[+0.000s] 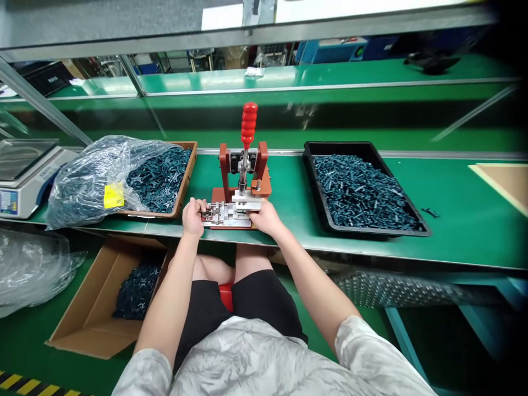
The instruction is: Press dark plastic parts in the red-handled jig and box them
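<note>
A hand-operated toggle press with a red ribbed handle (248,125) stands upright on the bench in front of me. At its foot lies a silver metal fixture (223,213) with several small blocks and slots. My left hand (193,218) is at the fixture's left end, its fingers curled in; whatever is between them is too small to make out. My right hand (266,218) closes on the fixture's right end, by the metal block (246,201) under the press plunger. Its fingertips are partly hidden by that block.
A brown tray (188,179) of small dark parts, partly covered by a plastic bag (88,176), is at left, beside a scale (25,176). A black tray (328,212) of similar parts is at right; a loose piece (430,212) lies past it. Below left sits a cardboard box (88,308).
</note>
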{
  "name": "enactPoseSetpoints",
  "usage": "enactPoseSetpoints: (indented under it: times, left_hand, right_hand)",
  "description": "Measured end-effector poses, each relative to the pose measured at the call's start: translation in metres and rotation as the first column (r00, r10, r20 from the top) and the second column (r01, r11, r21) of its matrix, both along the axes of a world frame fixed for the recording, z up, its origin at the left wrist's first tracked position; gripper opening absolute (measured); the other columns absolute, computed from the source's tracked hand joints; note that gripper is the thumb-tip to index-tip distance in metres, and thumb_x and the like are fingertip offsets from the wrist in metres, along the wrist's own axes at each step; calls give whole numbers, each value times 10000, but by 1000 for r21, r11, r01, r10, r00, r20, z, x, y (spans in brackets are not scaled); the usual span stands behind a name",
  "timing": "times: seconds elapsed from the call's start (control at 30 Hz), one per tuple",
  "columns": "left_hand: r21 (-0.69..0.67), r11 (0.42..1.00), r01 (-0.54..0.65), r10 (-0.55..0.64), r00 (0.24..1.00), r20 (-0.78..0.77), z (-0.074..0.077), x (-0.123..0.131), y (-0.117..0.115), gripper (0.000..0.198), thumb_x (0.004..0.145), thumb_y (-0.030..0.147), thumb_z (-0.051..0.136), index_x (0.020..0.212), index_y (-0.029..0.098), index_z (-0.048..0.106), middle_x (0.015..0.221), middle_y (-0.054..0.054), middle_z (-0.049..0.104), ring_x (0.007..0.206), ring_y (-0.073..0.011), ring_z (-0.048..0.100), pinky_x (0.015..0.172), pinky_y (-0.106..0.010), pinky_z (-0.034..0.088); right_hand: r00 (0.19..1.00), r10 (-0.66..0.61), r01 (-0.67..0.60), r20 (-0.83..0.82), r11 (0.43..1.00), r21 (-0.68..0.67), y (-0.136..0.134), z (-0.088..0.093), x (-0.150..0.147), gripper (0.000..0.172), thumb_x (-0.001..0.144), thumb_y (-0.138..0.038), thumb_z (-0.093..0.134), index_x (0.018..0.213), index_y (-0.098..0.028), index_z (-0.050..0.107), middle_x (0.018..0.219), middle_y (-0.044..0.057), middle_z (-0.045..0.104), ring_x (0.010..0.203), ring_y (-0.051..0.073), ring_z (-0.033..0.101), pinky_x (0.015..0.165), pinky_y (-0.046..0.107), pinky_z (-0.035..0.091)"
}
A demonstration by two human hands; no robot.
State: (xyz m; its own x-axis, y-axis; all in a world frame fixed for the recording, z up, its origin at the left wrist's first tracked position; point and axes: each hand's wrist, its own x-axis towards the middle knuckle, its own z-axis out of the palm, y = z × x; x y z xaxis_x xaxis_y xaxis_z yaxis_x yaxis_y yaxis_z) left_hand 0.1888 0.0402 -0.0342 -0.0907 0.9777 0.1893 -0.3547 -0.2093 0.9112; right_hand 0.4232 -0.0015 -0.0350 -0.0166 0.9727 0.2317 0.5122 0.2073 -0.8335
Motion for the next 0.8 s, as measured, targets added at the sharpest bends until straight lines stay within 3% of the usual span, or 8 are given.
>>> enactPoseSetpoints:
  times: [0.13, 0.27, 0.4, 0.53, 0.67, 0.73, 0.8]
  left_hand:
    - [10, 1000, -24, 24, 1000, -4, -1, -1, 1, 608, 898, 630, 618, 549, 217, 339, 575, 29, 460, 653, -134, 556, 1003, -393, 500]
    - [14, 997, -80, 80, 997, -20, -3, 0, 0, 538, 882, 596, 646, 590, 211, 412, 573, 37, 501, 621, -121, 565, 1005, -394, 502]
    - [-35, 982, -187, 186, 982, -46, -9, 0, 0, 342, 841, 514, 672, 789, 181, 616, 717, -17, 655, 711, -149, 647, 816, -318, 528]
    - [-71, 976, -206, 201, 977, -67, -14, -1, 6, 323, 838, 485, 634, 883, 165, 642, 789, -50, 688, 750, -164, 678, 723, -276, 508]
    - [-11, 953, -302, 294, 935, -198, -14, -4, 4, 312, 895, 461, 570, 1002, 171, 614, 919, -75, 694, 864, -173, 687, 840, -309, 535]
    - [107, 901, -419, 431, 846, -313, -13, -4, -16, 358, 904, 443, 595, 1138, 172, 590, 1119, -118, 680, 1059, -206, 670, 1001, -369, 514]
    - [237, 841, -486, 540, 737, -406, -17, 2, -52, 447, 903, 442, 639, 1250, 172, 561, 1317, -159, 611, 1262, -247, 590, 1149, -423, 430]
  right_hand:
    - [1000, 24, -23, 4, 997, -70, -1, 7, -2, 307, 816, -126, 653, 1093, -195, 767, 1165, 84, 759, 1151, 286, 694, 1019, 411, 558]
    - [999, -15, 13, -46, 1000, -27, -2, 5, -9, 305, 816, -117, 612, 1072, -198, 757, 1215, 75, 735, 1185, 275, 671, 1053, 407, 533]
    - [995, -59, 58, -83, 998, -20, -3, 7, -11, 368, 782, -89, 536, 1068, -188, 744, 1219, 83, 715, 1163, 279, 664, 1050, 411, 529]
    - [997, -19, 16, -74, 999, -43, -4, 14, -6, 434, 795, -115, 511, 1180, -177, 701, 1206, 91, 706, 1128, 281, 660, 1023, 410, 530]
    - [1000, 17, -17, -26, 1000, 16, -12, 16, -4, 384, 849, -134, 492, 1184, -181, 673, 1177, 103, 685, 1124, 269, 627, 1035, 419, 506]
    - [999, -37, 35, 25, 998, 51, -25, 14, -4, 250, 902, -166, 479, 1067, -184, 666, 1072, 109, 674, 1047, 268, 621, 992, 429, 512]
    - [993, -115, 112, 30, 989, 96, -48, 10, -6, 155, 948, -200, 468, 951, -200, 624, 943, 91, 649, 924, 251, 614, 900, 406, 524]
